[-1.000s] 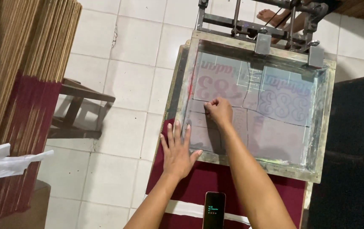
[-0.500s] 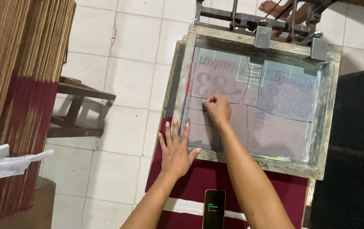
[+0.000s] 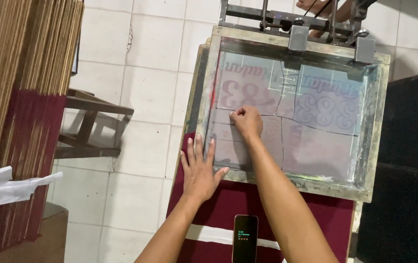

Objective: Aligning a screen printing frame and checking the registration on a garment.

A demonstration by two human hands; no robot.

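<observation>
Cardboard stack: brown and maroon sheets (image 3: pixel 21 112) are stood on edge at the far left, well apart from the work.
Stool: a dark wooden stool (image 3: pixel 89 126) is seen on the white tiled floor (image 3: pixel 141 87) between the stack and the frame.
Left hand: the left hand (image 3: pixel 199 168) is laid flat with fingers spread, grasping nothing, on the maroon cloth (image 3: pixel 228 204) at the frame's near left corner.
Phone: a dark phone (image 3: pixel 245 238) is laid on the cloth between the forearms.
Right hand: the right hand (image 3: pixel 245 122) is clenched and pressed onto the mesh; what is pinched, if anything, cannot be told.
Screen-printing frame: the wooden frame (image 3: pixel 292 109) is lowered over the cloth on the surface, hinged by a metal clamp (image 3: pixel 296 22) at the far side.
Advice: the frame is best kept steadied by the flat hand while even pressure is applied to the mesh.
</observation>
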